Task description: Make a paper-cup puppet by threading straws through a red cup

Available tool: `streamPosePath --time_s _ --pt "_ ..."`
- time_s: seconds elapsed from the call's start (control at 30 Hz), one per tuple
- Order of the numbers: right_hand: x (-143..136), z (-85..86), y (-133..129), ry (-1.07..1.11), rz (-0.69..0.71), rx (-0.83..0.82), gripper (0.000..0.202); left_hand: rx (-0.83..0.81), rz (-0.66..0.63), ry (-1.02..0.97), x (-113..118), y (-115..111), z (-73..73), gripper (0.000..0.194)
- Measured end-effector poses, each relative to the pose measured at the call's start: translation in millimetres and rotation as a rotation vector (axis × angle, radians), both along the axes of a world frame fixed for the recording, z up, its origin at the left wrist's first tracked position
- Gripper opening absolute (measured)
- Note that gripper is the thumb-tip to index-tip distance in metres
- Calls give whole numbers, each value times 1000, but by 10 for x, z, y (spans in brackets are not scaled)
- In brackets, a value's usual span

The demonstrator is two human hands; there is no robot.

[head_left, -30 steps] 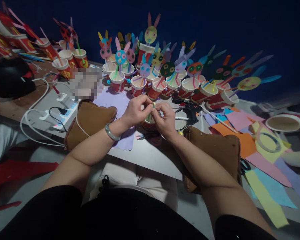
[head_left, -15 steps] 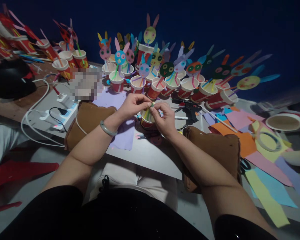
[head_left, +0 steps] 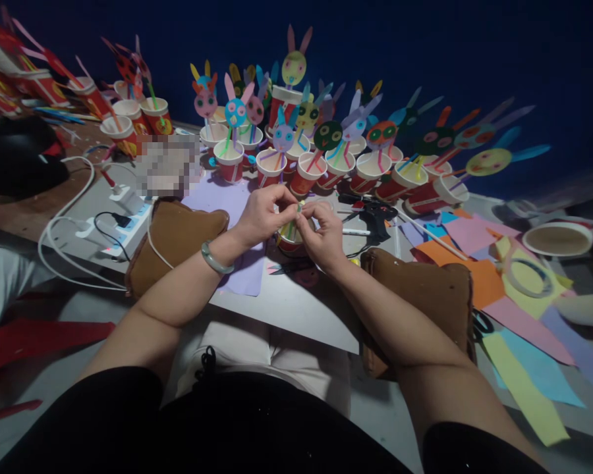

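My left hand [head_left: 269,214] and my right hand [head_left: 322,232] meet above a paper cup [head_left: 290,246]. Thumbs and forefingers of both pinch the top of a green straw [head_left: 300,207]; the fingers hide most of that end. Yellowish-green straws [head_left: 290,230] stand inside the cup, whose right side is partly covered by my right hand. Scissors [head_left: 289,268] lie just in front of the cup. Under my left forearm is a sheet of purple paper [head_left: 247,266].
Behind stand several red cups [head_left: 310,176] with paper rabbit heads on straws. A white marker [head_left: 356,232] lies to the right. Coloured paper [head_left: 479,280] and a tape roll [head_left: 530,276] spread further right. At left are a power strip [head_left: 128,230] and white cables. Brown pads [head_left: 178,234] flank my arms.
Both hands keep pinching over the cup, with only slight finger movement. The whole view has shifted a few pixels to the left.
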State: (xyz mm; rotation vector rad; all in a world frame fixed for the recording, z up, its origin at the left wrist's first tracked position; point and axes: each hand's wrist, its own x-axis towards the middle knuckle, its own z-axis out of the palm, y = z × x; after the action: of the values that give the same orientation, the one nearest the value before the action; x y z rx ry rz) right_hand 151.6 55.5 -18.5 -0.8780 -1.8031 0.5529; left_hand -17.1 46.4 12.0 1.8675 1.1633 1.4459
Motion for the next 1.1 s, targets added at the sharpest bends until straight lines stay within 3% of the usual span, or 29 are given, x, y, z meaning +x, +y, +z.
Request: streamPosePath --time_s 0.57,0.87,1.1 --pt "73 118 89 69 104 -117 43 -143 -171 -108 -89 108 -29 28" --pt "105 176 103 -4 123 -103 40 -138 -124 -110 -62 100 -39 27" --pt "93 120 93 -84 67 42 23 -129 -41 -139 21 40 -46 13"
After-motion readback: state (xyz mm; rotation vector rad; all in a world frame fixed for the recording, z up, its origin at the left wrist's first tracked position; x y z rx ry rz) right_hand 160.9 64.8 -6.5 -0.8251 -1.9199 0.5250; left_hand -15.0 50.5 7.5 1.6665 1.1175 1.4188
